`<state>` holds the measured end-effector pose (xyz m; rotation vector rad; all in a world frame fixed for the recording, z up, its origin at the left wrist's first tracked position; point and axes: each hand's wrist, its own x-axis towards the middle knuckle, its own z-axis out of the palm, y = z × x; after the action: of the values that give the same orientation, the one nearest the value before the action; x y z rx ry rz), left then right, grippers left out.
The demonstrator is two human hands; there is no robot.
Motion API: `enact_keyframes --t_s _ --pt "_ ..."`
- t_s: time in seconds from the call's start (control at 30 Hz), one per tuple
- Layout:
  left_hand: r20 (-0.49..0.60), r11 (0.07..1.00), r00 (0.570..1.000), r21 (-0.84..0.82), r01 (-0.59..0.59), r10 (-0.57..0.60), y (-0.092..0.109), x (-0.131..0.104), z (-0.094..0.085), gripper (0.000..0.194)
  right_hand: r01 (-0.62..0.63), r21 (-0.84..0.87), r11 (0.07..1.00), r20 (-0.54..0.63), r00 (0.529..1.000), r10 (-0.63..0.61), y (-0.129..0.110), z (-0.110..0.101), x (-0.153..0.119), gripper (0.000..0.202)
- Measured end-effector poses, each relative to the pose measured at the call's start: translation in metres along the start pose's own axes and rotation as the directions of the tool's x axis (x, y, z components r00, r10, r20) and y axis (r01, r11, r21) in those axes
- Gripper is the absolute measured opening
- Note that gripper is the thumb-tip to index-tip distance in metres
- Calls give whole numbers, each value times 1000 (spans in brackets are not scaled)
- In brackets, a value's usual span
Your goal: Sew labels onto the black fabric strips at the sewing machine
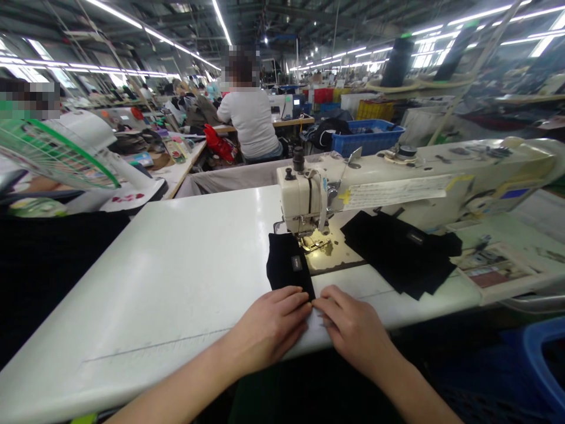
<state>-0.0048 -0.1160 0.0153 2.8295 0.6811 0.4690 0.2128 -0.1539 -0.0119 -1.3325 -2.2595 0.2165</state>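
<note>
A black fabric piece with a small grey label lies on the white table, its far end by the lit needle area of the sewing machine. My left hand is closed on the near end of this piece, fingertips pressed on it. At its near right edge my right hand pinches the cloth between thumb and fingers. The fingertips of both hands almost meet there. More black fabric pieces, one with a label, lie in a loose stack to the right of the needle.
The white tabletop stretches left. A small tray of sewing bits sits at the right, and a blue basket stands below. A green-rimmed fan is at the left. Ahead, a person in white sits near a blue crate.
</note>
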Motion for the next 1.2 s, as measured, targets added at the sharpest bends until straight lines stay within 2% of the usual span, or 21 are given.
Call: enact_keyframes --t_s 0.63,0.73,0.8,0.9,1.03,1.1,1.2 --pt "-39 1000 999 24 -3 4 -43 23 -6 26 -67 -108 992 81 994 76 15 2 50 27" --pt "-40 999 999 38 -4 6 -51 27 -7 27 -90 -110 990 61 993 97 18 0 52 31" --pt "-39 999 999 47 2 0 -56 29 -7 28 -145 -124 982 -2 989 146 23 -3 50 30" --pt "-33 999 999 41 5 -4 -64 32 -7 28 -297 -150 943 -177 947 269 36 -10 44 25" --pt "-47 999 999 42 5 -3 -71 36 -9 29 -481 -177 858 -378 839 392 57 -24 35 22" --pt "-55 999 998 52 9 -6 -75 38 -10 29 -541 -203 816 -427 799 424 66 -30 32 23" --pt "-52 998 999 63 7 -4 -82 41 -11 30 -591 -236 771 -444 772 455 75 -37 30 27"
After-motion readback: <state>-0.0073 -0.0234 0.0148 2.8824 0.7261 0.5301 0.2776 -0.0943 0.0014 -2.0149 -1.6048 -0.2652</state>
